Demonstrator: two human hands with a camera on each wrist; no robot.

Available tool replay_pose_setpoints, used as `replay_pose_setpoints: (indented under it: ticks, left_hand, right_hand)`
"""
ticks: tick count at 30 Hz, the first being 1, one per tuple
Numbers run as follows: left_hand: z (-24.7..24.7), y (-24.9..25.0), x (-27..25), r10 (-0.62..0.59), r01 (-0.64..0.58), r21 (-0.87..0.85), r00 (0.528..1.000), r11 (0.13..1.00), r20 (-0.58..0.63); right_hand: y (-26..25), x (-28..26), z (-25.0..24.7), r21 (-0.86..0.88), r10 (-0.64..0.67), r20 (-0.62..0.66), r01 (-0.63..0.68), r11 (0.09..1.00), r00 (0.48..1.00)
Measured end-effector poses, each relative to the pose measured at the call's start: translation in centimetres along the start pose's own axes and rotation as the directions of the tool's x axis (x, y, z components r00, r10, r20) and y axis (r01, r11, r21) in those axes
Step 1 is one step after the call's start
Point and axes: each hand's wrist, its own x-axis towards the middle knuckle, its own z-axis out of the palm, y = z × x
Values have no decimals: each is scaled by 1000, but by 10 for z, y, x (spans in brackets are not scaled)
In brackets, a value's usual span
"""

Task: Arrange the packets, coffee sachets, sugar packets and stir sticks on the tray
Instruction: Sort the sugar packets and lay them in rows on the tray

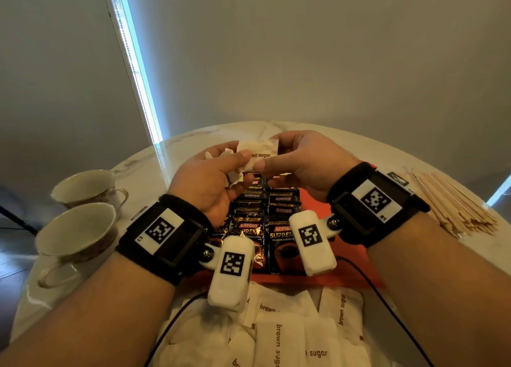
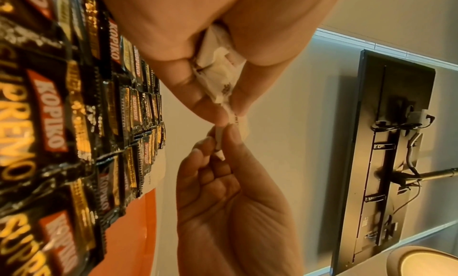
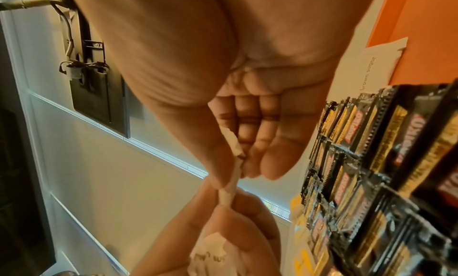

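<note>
Both hands are raised above the orange tray (image 1: 354,267). Between them is a white brown sugar packet (image 1: 258,152). My right hand (image 1: 266,156) pinches its right end with thumb and forefinger. My left hand (image 1: 240,159) pinches the other end and also holds a bunch of crumpled sugar packets (image 1: 235,176) in its palm. In the left wrist view that bunch (image 2: 218,70) sits inside the curled fingers. Black Kopiko coffee sachets (image 1: 265,217) lie in two overlapping columns on the tray. Wooden stir sticks (image 1: 453,203) lie in a heap on the table at the right.
Loose brown sugar packets (image 1: 290,333) are piled at the near table edge, below the tray. Two empty cups (image 1: 85,187) (image 1: 74,231) stand at the left. One sugar packet (image 3: 371,68) lies on the tray beyond the sachets. Cables run from the wrist cameras.
</note>
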Motion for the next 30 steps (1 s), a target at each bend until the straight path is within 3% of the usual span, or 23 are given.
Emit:
replay_pose_setpoints:
  ticks: [7, 14, 21, 26, 30]
  left_hand:
    - [0, -2, 2, 77, -74, 74, 996, 995, -38]
    - [-3, -6, 2, 63, -70, 164, 997, 984, 45]
    - [-2, -4, 3, 71, -70, 128, 997, 989, -6]
    - [-3, -3, 4, 60, -57, 93, 998, 994, -25]
    - [-4, 0, 6, -2, 5, 44, 997, 999, -82]
  right_hand:
    - [-1, 0, -1, -13, 101, 4, -101, 995, 995]
    - [-4, -2, -5, 10, 115, -39, -115, 993, 993]
    - [-3, 2, -7, 69, 86, -160, -76, 995, 983]
    - [-3, 3, -9, 17, 99, -95, -97, 995, 991]
    - [-2, 12, -31, 104, 101, -250, -77, 992, 963]
